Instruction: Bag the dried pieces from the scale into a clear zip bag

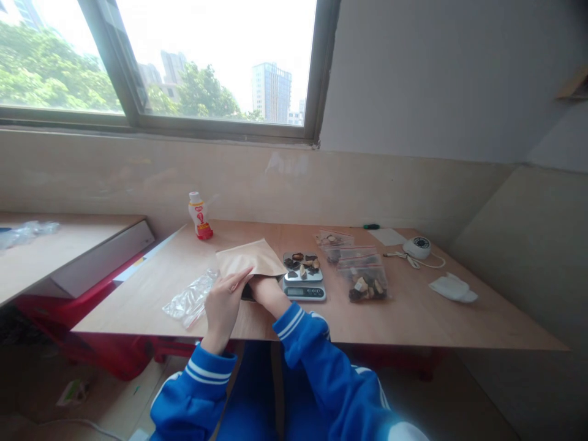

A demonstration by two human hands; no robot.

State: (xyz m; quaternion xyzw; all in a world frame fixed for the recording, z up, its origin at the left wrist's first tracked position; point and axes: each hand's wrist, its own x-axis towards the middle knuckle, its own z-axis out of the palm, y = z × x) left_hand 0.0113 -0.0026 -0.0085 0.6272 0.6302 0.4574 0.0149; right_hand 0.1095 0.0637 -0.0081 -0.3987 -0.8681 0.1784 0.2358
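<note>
A brown kraft paper bag [252, 257] lies on the table with its mouth towards me. My left hand [225, 303] pinches the upper edge of the mouth between thumb and fingers. Inside the bag, out of sight, are the fingers of my right hand [270, 295]; only its back and wrist show. Just right of the bag stands a small kitchen scale [307, 294], its display facing me. Dark and tan dried pieces, perhaps mushrooms [303, 264], are spread on its platform. Left of my left hand lies a crumpled clear plastic bag [190, 300].
Zip bags [365, 269] of similar pieces lie right of the scale. Farther right are a round white device [417, 246] with a cable and a white cloth [453, 288]. At the back stand a bottle [200, 215], a green-handled tool [372, 226] and a paper sheet [392, 237].
</note>
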